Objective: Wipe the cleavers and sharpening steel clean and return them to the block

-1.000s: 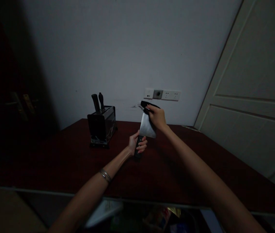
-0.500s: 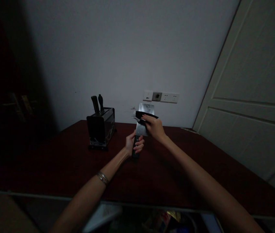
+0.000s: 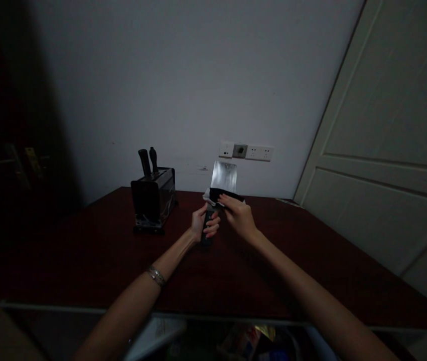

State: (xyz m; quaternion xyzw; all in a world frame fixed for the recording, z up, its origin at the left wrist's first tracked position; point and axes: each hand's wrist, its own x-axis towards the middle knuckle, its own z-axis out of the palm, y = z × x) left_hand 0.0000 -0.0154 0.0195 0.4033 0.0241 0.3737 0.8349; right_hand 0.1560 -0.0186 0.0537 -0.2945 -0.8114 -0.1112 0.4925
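Note:
My left hand is wrapped round the black handle of a cleaver, whose broad metal blade points up and away from me. Against the lower part of that blade, just above the handle, my right hand presses a dark cloth with a pale edge. The cloth covers the blade's lower part, and my right fingers lie over it. To the left stands a dark knife block with two black-handled tools in it.
The dark red tabletop reaches back to a pale wall with sockets. A white panelled door stands at the right. Below the table's front edge, several packages lie in an open space.
My right hand has slid the cloth down the blade toward the handle, baring more of the upper blade. My left hand keeps its hold on the cleaver. The view has shifted slightly.

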